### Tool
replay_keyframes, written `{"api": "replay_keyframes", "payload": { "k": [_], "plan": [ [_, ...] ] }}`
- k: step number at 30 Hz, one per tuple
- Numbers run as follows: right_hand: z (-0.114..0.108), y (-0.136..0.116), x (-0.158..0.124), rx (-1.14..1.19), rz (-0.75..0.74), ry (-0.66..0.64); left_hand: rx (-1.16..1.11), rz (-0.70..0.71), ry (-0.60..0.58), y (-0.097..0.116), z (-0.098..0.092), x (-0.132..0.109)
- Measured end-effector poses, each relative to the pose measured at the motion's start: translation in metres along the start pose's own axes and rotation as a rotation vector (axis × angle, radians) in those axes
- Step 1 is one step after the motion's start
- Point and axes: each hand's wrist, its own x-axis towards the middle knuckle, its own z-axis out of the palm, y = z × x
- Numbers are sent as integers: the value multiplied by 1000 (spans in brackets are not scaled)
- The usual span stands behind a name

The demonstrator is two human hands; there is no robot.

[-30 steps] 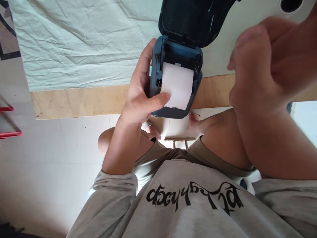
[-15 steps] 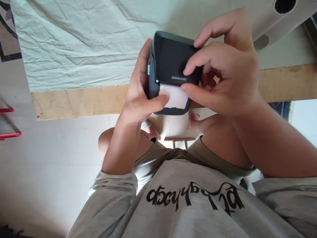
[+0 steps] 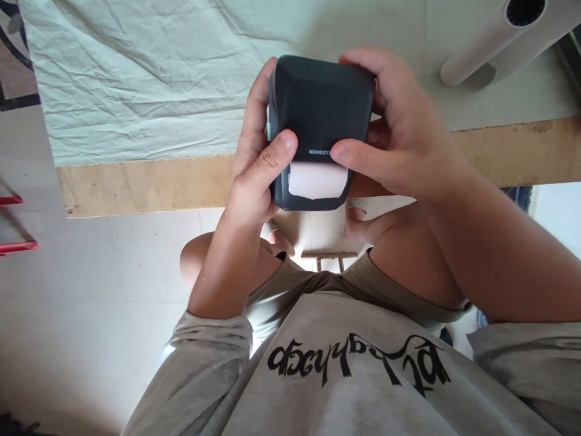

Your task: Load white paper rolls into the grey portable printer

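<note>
A dark label printer (image 3: 324,103) marked NIIMBOT is held up between both hands, over the near edge of the table. A strip of white label paper (image 3: 318,180) sticks out below its lid and lies against the front of the body. My left hand (image 3: 259,157) grips the left side, its thumb on the lid's lower left corner and its fingers behind. On the right side, my right hand (image 3: 394,121) wraps round the printer, thumb pressed on the lid by the lettering. The lid looks closed.
A pale green cloth (image 3: 158,79) covers the table, whose bare wooden edge (image 3: 145,186) faces me. At the back right stands a white tube-shaped object (image 3: 485,42) with a dark round end. Red bars (image 3: 18,247) show at the far left, above the tiled floor.
The printer's lid has gone down flush with the body. My left thumb has moved from the paper up onto the lid, and my right fingers have gone from the lid's top to the printer's side.
</note>
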Motion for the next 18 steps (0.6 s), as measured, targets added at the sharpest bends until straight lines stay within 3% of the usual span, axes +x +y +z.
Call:
{"api": "replay_keyframes", "payload": {
  "k": [4, 7, 10, 13, 16, 18],
  "plan": [
    [-1, 0, 1, -16, 1, -10, 13, -17, -14, -7, -6, 9],
    [-1, 0, 1, -19, 11, -15, 23, -55, -37, -9, -23, 19],
    [-1, 0, 1, -12, 20, -21, 51, -96, -173, -15, -45, 31],
    [-1, -1, 1, -2, 28, -31, 78, -20, -307, -21, -55, 40],
    [-3, -2, 0, 3, 31, -51, 40, -12, -220, -16, -42, 38],
    [-3, -1, -1, 4, -1, -53, -73, -103, -19, -7, -29, 32]
  ]
}}
